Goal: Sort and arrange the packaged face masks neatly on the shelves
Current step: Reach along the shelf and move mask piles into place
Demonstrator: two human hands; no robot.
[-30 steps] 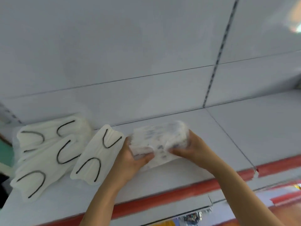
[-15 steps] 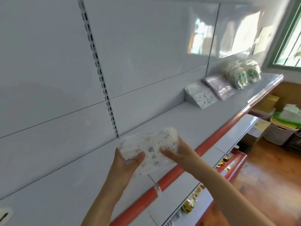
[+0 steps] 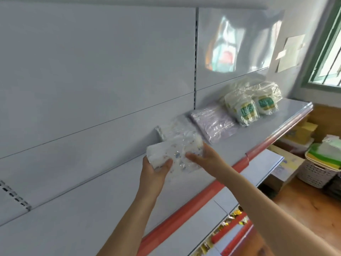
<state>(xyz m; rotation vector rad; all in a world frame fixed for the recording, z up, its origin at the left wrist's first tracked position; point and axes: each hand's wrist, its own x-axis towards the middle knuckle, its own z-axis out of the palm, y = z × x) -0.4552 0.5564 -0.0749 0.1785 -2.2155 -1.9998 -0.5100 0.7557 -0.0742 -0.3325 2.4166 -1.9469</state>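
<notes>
A clear plastic packet of white patterned face masks (image 3: 176, 154) is held in both hands above a pale grey metal shelf with a red front edge (image 3: 245, 141). The left hand (image 3: 154, 170) is curled round the packet's near-left end, thumb on top; the right hand (image 3: 206, 156) is clamped on its right side. The packet's long axis is angled from lower left toward upper right, along the shelf. Just behind it a similar patterned packet (image 3: 172, 126) is leaned against the back panel, beside a flat lilac packet (image 3: 215, 122) and two bundles with green labels (image 3: 254, 106).
</notes>
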